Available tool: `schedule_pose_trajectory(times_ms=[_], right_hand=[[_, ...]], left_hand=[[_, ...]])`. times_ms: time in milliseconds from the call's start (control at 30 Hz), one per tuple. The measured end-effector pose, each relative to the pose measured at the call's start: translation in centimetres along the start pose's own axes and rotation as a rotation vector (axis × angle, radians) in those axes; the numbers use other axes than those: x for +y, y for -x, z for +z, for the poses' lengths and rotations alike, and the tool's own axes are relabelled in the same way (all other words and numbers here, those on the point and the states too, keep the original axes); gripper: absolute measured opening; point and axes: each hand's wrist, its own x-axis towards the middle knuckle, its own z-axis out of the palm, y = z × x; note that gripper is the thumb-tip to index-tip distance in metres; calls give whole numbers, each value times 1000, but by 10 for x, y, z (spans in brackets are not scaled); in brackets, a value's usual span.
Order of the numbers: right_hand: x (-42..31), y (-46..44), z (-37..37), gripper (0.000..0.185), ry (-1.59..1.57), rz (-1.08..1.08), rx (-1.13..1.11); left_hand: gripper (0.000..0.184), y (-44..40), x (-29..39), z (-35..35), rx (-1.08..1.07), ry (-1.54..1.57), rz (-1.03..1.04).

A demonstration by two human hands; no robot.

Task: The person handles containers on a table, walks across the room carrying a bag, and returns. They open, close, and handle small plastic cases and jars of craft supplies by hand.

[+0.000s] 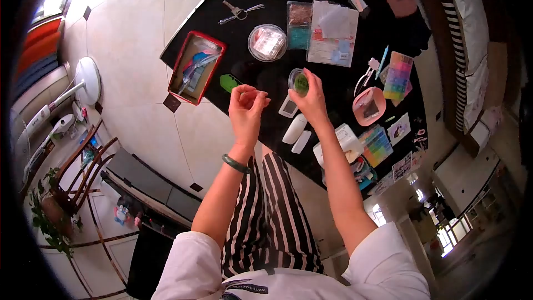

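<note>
My right hand point(311, 97) grips a small round clear tub point(300, 81) with green showing in it, held over the black table. My left hand point(248, 105) is closed, fingertips pinched together; whatever may be between them is too small to make out. Just beyond the left fingers lies a flat green piece point(228, 82) with dark marks on it. Below the tub, a white device with a grey screen point(288, 107) is partly covered by my right hand. Beside it lies a rounded white case point(295, 129).
A red-rimmed box point(173, 84) holds packets at the left. Farther back are keys point(235, 10), a round clear container point(253, 44) and papers point(333, 50). On the right stand a pink bowl point(370, 121), a rainbow bead box point(401, 69) and another colourful case point(377, 145).
</note>
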Motion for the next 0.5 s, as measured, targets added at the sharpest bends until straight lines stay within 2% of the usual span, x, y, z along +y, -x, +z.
schedule_pose_trajectory(times_ms=[133,233,367,500], right_hand=[[4,-10,9,74,210,-165,91],[-4,-15,9,75,212,-188,183],[-22,-22,8,76,159,-196,198],[-59,-39,13,83,166,-369,214]], left_hand=[[16,-3,-2,-19,15,-12,-51],[14,-3,-5,-28,32,-9,-76],[14,-3,-5,-33,67,-44,-63],[15,-3,1,-32,85,-20,-94]])
